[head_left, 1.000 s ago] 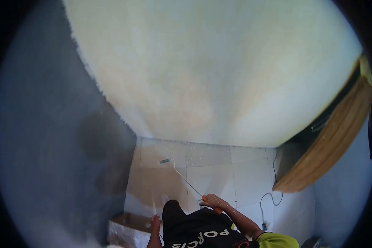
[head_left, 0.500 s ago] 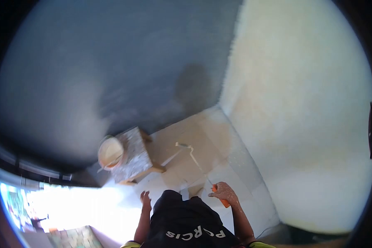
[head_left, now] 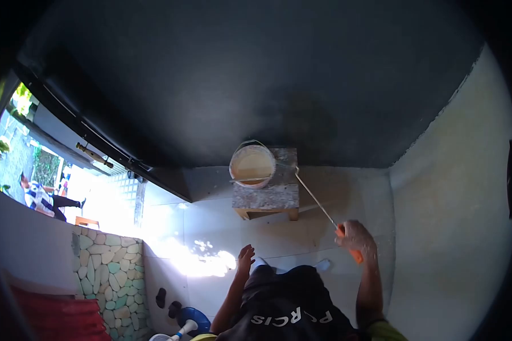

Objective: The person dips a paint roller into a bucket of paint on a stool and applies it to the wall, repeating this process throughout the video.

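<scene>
Nearest to us lay the wearer's black shirt with white lettering (head_left: 284, 318). Just above it we saw the left hand (head_left: 245, 258) raised over the pale tiled floor (head_left: 210, 227), fingers spread apart and holding nothing. Over to the right, the right hand (head_left: 355, 238) was clamped in a fist round the orange grip of a thin, metal-shafted paint roller (head_left: 316, 198), so that only the ends of the orange showed past the fingers.

From that fist the shaft slanted up and to the left, as far as the rim of a round white plastic bucket (head_left: 233, 170) with pale cream paint in it. We could not tell whether the roller's head touched the rim or hung just beside it. A thin stick lay across the near edge of the bucket. The bucket stood on the left part of a small, paint-spattered wooden stool (head_left: 273, 196), which sat on the floor at the foot of a dark grey wall (head_left: 239, 85).

On the right, a cream-painted wall (head_left: 466, 187) met the dark one in a corner. On the left we saw a low wall faced with rounded pebbles (head_left: 108, 273), with a bright patch of sunlight on the floor beside it. Farthest off, through the opening on the left, another person (head_left: 42, 199) was outdoors, well apart from the hands.
</scene>
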Available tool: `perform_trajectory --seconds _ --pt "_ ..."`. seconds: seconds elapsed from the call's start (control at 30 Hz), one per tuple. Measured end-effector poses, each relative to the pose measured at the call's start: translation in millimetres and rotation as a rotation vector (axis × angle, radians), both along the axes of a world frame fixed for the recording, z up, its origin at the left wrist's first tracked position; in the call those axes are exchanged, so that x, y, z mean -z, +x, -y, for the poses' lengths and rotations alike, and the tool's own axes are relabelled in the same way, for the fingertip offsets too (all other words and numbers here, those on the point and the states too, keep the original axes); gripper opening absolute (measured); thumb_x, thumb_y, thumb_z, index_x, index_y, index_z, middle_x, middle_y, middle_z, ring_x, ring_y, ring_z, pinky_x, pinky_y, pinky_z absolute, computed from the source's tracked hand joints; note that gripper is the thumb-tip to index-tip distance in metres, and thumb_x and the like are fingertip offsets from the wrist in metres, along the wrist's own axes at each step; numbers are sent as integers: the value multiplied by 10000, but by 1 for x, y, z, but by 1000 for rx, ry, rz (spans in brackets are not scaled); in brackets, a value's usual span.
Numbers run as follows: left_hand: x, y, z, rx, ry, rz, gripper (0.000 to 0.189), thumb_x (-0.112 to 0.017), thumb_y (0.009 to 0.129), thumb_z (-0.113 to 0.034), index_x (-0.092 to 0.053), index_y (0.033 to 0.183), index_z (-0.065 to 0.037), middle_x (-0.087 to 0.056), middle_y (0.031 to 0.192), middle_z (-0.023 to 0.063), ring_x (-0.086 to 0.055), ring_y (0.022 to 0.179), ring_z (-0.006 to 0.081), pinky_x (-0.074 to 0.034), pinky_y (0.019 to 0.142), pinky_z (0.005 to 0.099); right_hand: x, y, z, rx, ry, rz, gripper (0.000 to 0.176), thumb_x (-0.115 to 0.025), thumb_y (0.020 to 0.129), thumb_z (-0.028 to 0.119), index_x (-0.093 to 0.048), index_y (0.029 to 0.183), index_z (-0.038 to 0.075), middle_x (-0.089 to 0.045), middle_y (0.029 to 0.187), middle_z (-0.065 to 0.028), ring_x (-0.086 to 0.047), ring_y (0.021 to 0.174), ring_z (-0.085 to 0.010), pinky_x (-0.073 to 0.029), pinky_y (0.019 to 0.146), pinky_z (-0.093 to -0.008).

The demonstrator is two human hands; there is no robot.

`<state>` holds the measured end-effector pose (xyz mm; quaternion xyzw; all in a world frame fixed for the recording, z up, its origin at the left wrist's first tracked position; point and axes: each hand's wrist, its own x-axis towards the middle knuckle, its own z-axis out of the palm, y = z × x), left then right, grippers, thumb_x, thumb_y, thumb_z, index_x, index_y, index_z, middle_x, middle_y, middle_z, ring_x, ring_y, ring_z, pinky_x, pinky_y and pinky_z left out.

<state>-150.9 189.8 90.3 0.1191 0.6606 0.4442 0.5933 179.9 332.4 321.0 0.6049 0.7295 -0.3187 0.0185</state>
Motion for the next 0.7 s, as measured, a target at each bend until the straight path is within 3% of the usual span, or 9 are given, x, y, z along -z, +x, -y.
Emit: perform_trajectory --seconds 0.2,0.27,0.43,0.5,0.7 --pt "-15 -49 -24 82 63 68 462 -494 853 -372 -427 1234 -120 -458 1251 53 -467 1104 233 -367 884 392 -46 -107 -72 -215 -70 57 318 -652 610 111 -549 901 35 -604 810 -117 -602 736 -238 -478 658 -351" --pt "-19 -58 -37 134 195 111 465 -484 861 -369 -421 1241 -110 -456 1255 53 -457 1120 238 -360 899 395 -58 -137 -92 -287 -71 75 344 -660 588 96 -548 908 37 -604 821 -112 -601 757 -238 -478 663 -351" --pt "-30 -90 -65 85 241 91 404 -498 849 -314 -480 1196 -108 -489 1187 50 -471 1059 198 -380 858 369 -40 -199 -155 -611 -194 419 462 -657 522 94 -533 963 40 -601 889 -111 -593 830 -247 -471 678 -365" --pt "-30 -107 -70 98 222 51 446 -474 867 -358 -429 1234 -107 -467 1244 52 -444 1132 240 -355 909 395 -41 -214 -179 -708 -222 426 450 -653 521 101 -542 952 39 -605 874 -112 -596 817 -250 -473 673 -366" --pt "-14 -139 -79 -58 121 65 422 -486 856 -336 -467 1210 -106 -491 1216 54 -466 1098 217 -377 881 379 -47 -246 -212 -851 -313 489 383 -649 529 110 -578 894 19 -621 817 -120 -617 761 -251 -492 632 -371"
